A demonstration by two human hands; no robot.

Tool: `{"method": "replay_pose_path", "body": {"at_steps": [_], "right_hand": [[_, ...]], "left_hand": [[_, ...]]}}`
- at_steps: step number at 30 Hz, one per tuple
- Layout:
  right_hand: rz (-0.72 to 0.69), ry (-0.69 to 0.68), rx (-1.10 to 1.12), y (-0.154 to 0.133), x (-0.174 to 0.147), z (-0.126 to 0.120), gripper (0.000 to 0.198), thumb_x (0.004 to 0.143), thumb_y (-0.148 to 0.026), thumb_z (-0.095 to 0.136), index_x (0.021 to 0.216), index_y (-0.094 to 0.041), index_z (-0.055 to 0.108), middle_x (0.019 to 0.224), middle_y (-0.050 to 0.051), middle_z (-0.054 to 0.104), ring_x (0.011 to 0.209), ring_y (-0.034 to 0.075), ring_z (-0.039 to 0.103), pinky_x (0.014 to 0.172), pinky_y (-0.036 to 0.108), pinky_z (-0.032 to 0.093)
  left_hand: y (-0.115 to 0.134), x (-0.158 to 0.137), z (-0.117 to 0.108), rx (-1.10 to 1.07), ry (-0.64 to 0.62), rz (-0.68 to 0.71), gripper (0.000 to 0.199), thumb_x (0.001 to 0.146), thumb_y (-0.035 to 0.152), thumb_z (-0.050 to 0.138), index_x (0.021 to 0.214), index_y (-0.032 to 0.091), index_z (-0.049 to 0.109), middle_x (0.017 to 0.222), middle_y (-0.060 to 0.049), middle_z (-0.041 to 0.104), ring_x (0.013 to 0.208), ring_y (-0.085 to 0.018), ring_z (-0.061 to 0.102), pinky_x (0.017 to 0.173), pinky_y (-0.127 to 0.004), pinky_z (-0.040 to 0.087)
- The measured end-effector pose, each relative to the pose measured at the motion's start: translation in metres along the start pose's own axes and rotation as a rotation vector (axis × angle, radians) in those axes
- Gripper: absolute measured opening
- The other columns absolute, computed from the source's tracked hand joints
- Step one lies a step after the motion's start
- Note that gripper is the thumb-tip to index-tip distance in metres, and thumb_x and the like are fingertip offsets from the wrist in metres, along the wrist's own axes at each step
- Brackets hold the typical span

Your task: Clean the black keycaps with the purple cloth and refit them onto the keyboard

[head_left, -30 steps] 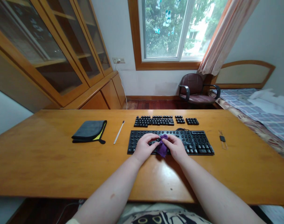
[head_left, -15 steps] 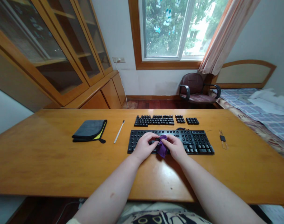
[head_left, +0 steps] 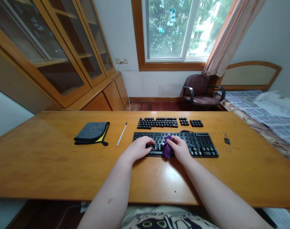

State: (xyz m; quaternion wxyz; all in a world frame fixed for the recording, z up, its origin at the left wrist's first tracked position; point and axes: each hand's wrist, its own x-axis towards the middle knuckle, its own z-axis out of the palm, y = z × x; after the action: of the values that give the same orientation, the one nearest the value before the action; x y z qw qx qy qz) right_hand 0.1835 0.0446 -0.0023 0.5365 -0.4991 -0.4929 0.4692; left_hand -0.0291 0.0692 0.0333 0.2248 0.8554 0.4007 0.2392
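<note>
My left hand [head_left: 140, 148] rests over the left part of a black keyboard [head_left: 202, 143]. Its thumb and forefinger pinch a small dark piece that looks like a keycap, mostly hidden by the fingers. A crumpled purple cloth [head_left: 168, 150] is gripped in my right hand [head_left: 179, 148], over the middle of the keyboard's front edge. Many of the keyboard's switches are bare, while keycaps sit at the lower right. Behind it, loose black keycaps [head_left: 165, 122] lie in rows, grouped in blocks.
Left of the keyboard lie a thin white brush [head_left: 121, 135] and a folded grey cloth [head_left: 90, 132] with yellow lining. A wire keycap puller [head_left: 227, 141] lies to the right on the wooden table [head_left: 51, 171]. Beyond stands a brown chair [head_left: 198, 89].
My left hand has come away from the purple cloth and moved left over the keyboard. The right hand keeps the cloth, shifted slightly right.
</note>
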Motion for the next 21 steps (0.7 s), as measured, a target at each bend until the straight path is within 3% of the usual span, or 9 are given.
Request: {"method": "replay_pose_path", "body": {"at_steps": [8,21], "right_hand": [[0.003,0.012,-0.002,-0.0029,-0.0003,0.0003,0.027,0.072,-0.042,0.065,0.086,-0.019,0.066,0.082,0.005,0.069,0.075,0.019,0.063,0.069,0.03,0.05],[-0.009,0.011,0.005,-0.0004,0.0003,0.0004,0.025,0.072,-0.041,0.065,0.086,-0.019,0.066,0.082,0.005,0.069,0.074,0.018,0.064,0.069,0.03,0.05]], "left_hand": [[-0.0053,0.0015,0.0072,0.077,-0.038,0.068,0.019,0.069,0.014,0.06,0.083,0.024,0.068,0.081,-0.002,0.066,0.084,-0.019,0.058,0.081,-0.031,0.045],[-0.0068,0.0027,0.0093,0.12,-0.033,0.046,0.018,0.067,0.015,0.064,0.081,0.025,0.07,0.079,-0.002,0.069,0.084,-0.02,0.058,0.08,-0.032,0.044]]}}
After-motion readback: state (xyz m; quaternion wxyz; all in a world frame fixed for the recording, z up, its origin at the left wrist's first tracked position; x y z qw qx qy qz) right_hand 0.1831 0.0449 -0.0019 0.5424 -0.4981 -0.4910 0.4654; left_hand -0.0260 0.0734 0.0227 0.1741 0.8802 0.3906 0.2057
